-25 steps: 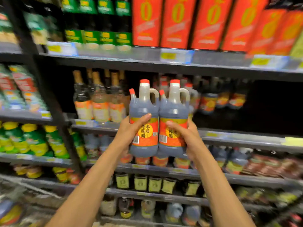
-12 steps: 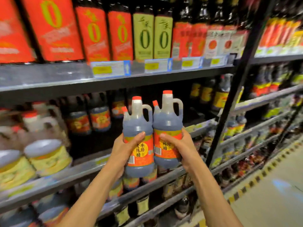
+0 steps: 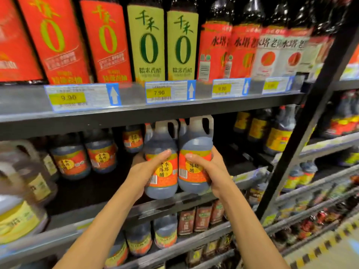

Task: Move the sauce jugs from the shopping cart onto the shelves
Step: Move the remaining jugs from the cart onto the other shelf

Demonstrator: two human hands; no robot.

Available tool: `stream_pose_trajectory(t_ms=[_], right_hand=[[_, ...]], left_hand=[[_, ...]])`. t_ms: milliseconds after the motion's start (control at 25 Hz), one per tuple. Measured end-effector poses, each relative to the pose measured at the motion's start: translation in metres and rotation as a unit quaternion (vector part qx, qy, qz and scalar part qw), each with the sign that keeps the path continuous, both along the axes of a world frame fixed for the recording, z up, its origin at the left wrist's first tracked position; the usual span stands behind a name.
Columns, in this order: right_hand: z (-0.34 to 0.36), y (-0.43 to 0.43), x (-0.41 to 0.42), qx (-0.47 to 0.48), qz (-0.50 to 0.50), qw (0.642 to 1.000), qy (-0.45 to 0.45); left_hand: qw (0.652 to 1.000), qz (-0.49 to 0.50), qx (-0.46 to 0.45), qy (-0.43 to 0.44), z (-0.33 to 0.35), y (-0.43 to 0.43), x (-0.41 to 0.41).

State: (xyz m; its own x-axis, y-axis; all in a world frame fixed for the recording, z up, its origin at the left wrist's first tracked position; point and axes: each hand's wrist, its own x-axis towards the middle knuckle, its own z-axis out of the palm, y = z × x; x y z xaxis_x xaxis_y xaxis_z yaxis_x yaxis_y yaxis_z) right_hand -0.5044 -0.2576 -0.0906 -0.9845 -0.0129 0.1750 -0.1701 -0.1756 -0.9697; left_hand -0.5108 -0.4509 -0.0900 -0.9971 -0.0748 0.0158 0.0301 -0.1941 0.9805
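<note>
The shelves [image 3: 155, 109] fill the view, tall red and green bottles [image 3: 145, 45] crowding the top tier above yellow price tags [image 3: 159, 93], and the tier below carries a row of matching jugs [image 3: 101, 150] with an open dark gap of bare shelf in the middle, likely the slot being stocked. Two sauce jugs [image 3: 162, 166] are held upright and pressed side by side at that gap, their necks just under the upper shelf edge and their bases above the front lip, not yet set down; pairing them probably lets both go in together. The left hand [image 3: 145, 171] has its grip closed round the left jug's label, thumb across the front; the right hand [image 3: 209, 171] wraps the right jug the same way, handles turned to the right
</note>
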Motion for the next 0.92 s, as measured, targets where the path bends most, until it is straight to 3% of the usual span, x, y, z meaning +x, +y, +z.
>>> stream_pose_trajectory(t_ms=[480,760,920], right_hand=[[-0.025,0.004,-0.089,0.026,0.106,0.994,-0.006],[-0.037,-0.012,-0.116,0.095,0.116,0.989,-0.016],[-0.039,-0.023,-0.129,0.130,0.146,0.980,-0.025]], left_hand=[[0.962,0.192,-0.178,0.081,-0.016,-0.012,-0.064],[0.958,0.202,-0.178,0.094,-0.041,-0.039,-0.073],[0.943,0.163,-0.271,0.101,-0.038,-0.061,-0.076]])
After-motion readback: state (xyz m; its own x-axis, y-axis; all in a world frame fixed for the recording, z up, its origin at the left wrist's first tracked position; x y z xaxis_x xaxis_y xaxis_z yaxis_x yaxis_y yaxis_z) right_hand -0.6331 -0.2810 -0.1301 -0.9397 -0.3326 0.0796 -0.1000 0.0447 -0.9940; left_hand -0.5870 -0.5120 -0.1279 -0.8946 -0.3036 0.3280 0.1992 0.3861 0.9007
